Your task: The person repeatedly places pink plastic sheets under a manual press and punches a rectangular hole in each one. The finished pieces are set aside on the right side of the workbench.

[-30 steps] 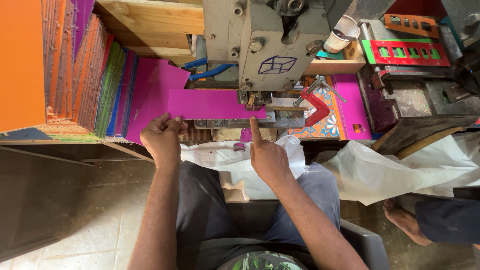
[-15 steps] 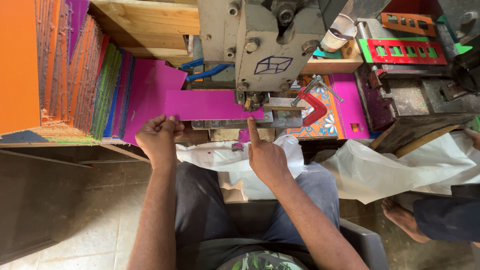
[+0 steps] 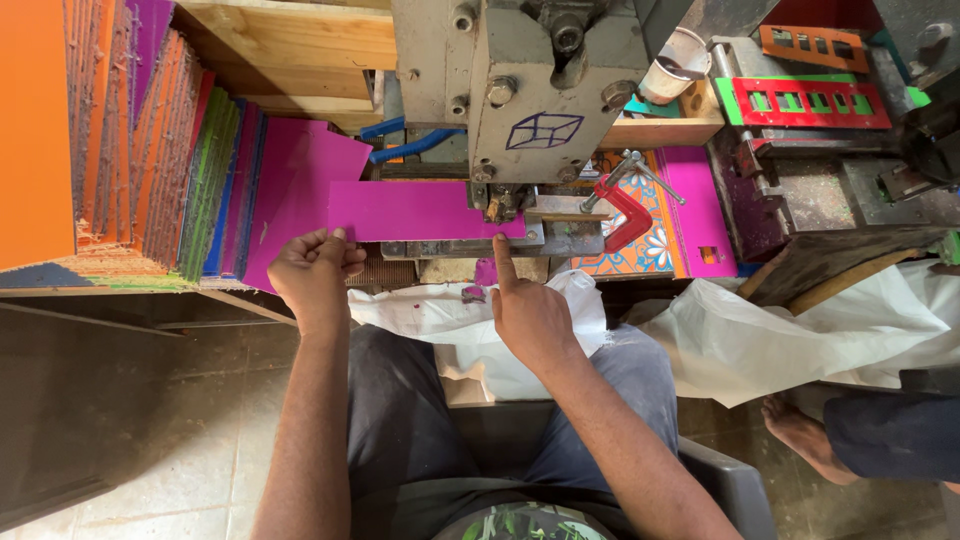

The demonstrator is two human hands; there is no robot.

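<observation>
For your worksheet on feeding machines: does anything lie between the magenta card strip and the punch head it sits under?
Nothing visible does. The magenta card strip lies flat on the bed, its right end under the punch head. The left hand holds its left end; the right hand points a forefinger at its near edge.

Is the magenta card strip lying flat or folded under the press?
Flat: the magenta card strip lies spread on the press bed, left hand gripping its end.

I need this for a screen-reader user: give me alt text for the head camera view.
A seated person's left hand grips a magenta card strip fed under a grey press machine, while the right hand points its index finger at the strip's edge. Stacks of coloured card stand to the left.
</observation>
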